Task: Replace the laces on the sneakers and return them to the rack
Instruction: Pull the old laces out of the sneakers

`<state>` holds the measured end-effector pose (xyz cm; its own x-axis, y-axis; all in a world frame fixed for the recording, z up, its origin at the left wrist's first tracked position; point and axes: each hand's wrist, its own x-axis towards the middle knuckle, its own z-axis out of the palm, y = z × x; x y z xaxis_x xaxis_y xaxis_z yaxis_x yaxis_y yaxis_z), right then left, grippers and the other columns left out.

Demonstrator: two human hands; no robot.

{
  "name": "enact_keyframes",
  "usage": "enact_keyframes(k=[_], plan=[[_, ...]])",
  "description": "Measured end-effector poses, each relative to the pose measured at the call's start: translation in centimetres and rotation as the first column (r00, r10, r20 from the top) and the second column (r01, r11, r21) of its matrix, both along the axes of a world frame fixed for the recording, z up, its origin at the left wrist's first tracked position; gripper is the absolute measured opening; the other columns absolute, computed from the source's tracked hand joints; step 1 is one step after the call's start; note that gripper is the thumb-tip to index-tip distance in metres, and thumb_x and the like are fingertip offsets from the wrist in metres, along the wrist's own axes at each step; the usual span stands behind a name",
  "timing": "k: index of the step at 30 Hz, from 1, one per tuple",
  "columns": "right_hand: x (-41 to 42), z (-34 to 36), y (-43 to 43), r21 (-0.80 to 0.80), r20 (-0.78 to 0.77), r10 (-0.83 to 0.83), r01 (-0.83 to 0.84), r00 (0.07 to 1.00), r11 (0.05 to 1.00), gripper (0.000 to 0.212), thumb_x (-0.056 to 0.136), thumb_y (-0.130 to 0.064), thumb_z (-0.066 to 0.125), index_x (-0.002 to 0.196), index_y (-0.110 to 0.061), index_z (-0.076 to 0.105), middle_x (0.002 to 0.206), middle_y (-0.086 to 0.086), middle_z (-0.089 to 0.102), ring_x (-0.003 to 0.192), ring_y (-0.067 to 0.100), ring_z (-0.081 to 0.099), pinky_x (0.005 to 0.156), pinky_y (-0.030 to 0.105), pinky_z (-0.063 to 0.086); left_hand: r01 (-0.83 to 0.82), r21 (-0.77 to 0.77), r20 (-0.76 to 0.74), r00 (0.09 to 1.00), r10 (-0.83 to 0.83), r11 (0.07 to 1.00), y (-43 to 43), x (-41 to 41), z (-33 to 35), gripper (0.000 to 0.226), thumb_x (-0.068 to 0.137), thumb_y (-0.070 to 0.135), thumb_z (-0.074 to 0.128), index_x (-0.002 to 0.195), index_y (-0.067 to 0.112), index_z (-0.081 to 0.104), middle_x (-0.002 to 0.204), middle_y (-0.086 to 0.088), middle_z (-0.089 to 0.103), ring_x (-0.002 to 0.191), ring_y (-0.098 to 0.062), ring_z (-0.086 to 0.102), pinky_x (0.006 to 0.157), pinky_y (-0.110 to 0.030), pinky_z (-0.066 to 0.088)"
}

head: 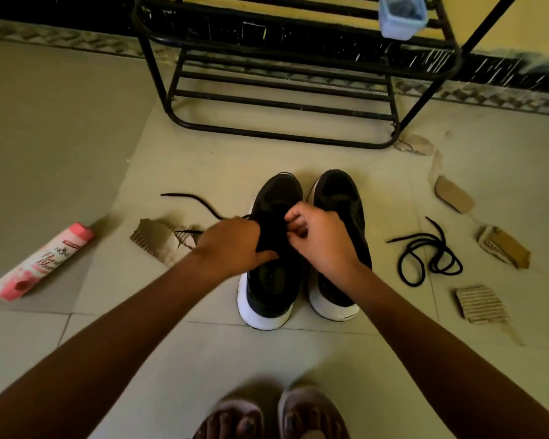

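Note:
Two black sneakers with white soles stand side by side on the tiled floor, toes away from me. Both hands work over the left sneaker (271, 280). My left hand (232, 245) grips its left side, where a black lace (191, 198) trails off to the left across the floor. My right hand (317, 239) has its fingers curled over the tongue area and pinches something there; what it pinches is hidden. The right sneaker (339, 198) stands untouched. A second black lace (428, 255) lies coiled on the floor to the right. The black metal shoe rack (282, 90) stands beyond the sneakers.
A pink and white bottle (42, 261) lies on the floor at left. Torn cardboard pieces (159, 239) lie beside the sneakers and at right (480, 304). A pale blue container (401, 15) sits on the rack. My sandalled feet (273, 416) are at the bottom edge.

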<state>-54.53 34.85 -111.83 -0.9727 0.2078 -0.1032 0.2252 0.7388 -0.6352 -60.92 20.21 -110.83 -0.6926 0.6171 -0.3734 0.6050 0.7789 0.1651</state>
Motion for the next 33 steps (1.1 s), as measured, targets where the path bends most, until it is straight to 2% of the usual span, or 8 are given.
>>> enact_keyframes(k=[5, 10, 13, 17, 20, 24, 29, 33], plan=[[0.1, -1.1, -0.4, 0.045, -0.109, 0.024, -0.019, 0.994, 0.999, 0.021, 0.081, -0.009, 0.065, 0.091, -0.018, 0.049, 0.073, -0.011, 0.059, 0.071, 0.015, 0.063, 0.067, 0.033, 0.053, -0.076, -0.045, -0.076, 0.994, 0.072, 0.996, 0.3, 1.3, -0.9, 0.028, 0.095, 0.031, 0.043, 0.109, 0.009, 0.054, 0.104, -0.014, 0.059, 0.096, -0.032, 0.060, 0.064, -0.032, 0.038], [0.0, -1.3, -0.5, -0.305, -0.100, -0.181, 0.142, 0.978, 0.942, 0.032, 0.082, 0.000, 0.061, 0.080, -0.022, 0.039, 0.074, -0.005, 0.054, 0.070, 0.010, 0.057, 0.067, 0.013, 0.044, -0.096, -0.066, -0.091, 0.992, 0.090, 0.993, 0.8, 1.9, -0.8, 0.019, 0.094, 0.017, 0.045, 0.108, 0.009, 0.055, 0.109, -0.012, 0.060, 0.101, -0.030, 0.060, 0.069, -0.029, 0.037], [-0.2, -1.3, -0.3, -0.436, -0.012, -0.249, 0.219, 0.968, 0.873, 0.035, 0.084, 0.002, 0.057, 0.078, -0.025, 0.037, 0.074, -0.003, 0.053, 0.075, 0.014, 0.058, 0.074, 0.025, 0.049, -0.095, -0.082, -0.078, 0.993, 0.088, 0.992, 1.1, 2.1, -0.8, 0.018, 0.094, 0.014, 0.045, 0.106, 0.008, 0.057, 0.109, -0.012, 0.061, 0.102, -0.029, 0.060, 0.074, -0.029, 0.044], [-0.4, -0.6, 0.2, -0.589, 0.108, -0.213, 0.235, 0.971, 0.773, 0.029, 0.088, 0.005, 0.050, 0.083, -0.021, 0.040, 0.072, 0.002, 0.052, 0.065, 0.013, 0.055, 0.051, 0.018, 0.042, -0.101, -0.086, -0.069, 0.993, 0.096, 0.991, 1.2, 2.1, -1.0, 0.020, 0.094, 0.014, 0.045, 0.108, 0.007, 0.058, 0.109, -0.011, 0.062, 0.102, -0.027, 0.061, 0.076, -0.029, 0.045], [-0.5, 0.5, 1.3, -0.492, 0.123, -0.074, 0.125, 0.990, 0.862, 0.030, 0.081, 0.006, 0.059, 0.085, -0.022, 0.048, 0.073, -0.001, 0.056, 0.061, 0.006, 0.051, 0.052, 0.013, 0.040, -0.117, -0.082, -0.055, 0.992, 0.112, 0.990, 1.3, 2.1, -1.0, 0.020, 0.094, 0.013, 0.045, 0.108, 0.007, 0.058, 0.110, -0.011, 0.062, 0.102, -0.027, 0.061, 0.079, -0.029, 0.047], [-0.8, 2.6, 3.4, -0.158, 0.126, 0.012, 0.008, 0.992, 0.987, 0.036, 0.070, 0.005, 0.068, 0.085, -0.025, 0.056, 0.074, -0.008, 0.056, 0.060, 0.006, 0.051, 0.062, 0.023, 0.044, -0.123, -0.073, -0.053, 0.992, 0.119, 0.990, 1.3, 2.0, -1.1, 0.018, 0.093, 0.013, 0.047, 0.106, 0.008, 0.059, 0.108, -0.010, 0.062, 0.098, -0.026, 0.062, 0.072, -0.027, 0.043], [-0.3, 3.5, 5.2, -0.032, 0.127, -0.025, 0.029, 0.992, 0.999, 0.032, 0.070, 0.001, 0.071, 0.087, -0.022, 0.059, 0.074, -0.007, 0.057, 0.057, 0.002, 0.048, 0.055, 0.017, 0.038, -0.129, -0.067, -0.055, 0.991, 0.126, 0.989, 1.4, 2.1, -1.1, 0.020, 0.094, 0.014, 0.046, 0.107, 0.008, 0.059, 0.108, -0.010, 0.063, 0.099, -0.027, 0.062, 0.072, -0.027, 0.042], [0.4, 4.0, 6.1, 0.165, 0.065, -0.099, 0.087, 0.993, 0.982, 0.027, 0.069, -0.010, 0.074, 0.082, -0.029, 0.058, 0.068, -0.011, 0.058, 0.064, 0.008, 0.056, 0.058, 0.023, 0.041, -0.127, -0.062, -0.062, 0.990, 0.123, 0.990, 1.3, 2.1, -1.2, 0.019, 0.094, 0.014, 0.046, 0.107, 0.008, 0.058, 0.108, -0.010, 0.062, 0.099, -0.026, 0.062, 0.070, -0.027, 0.041]])
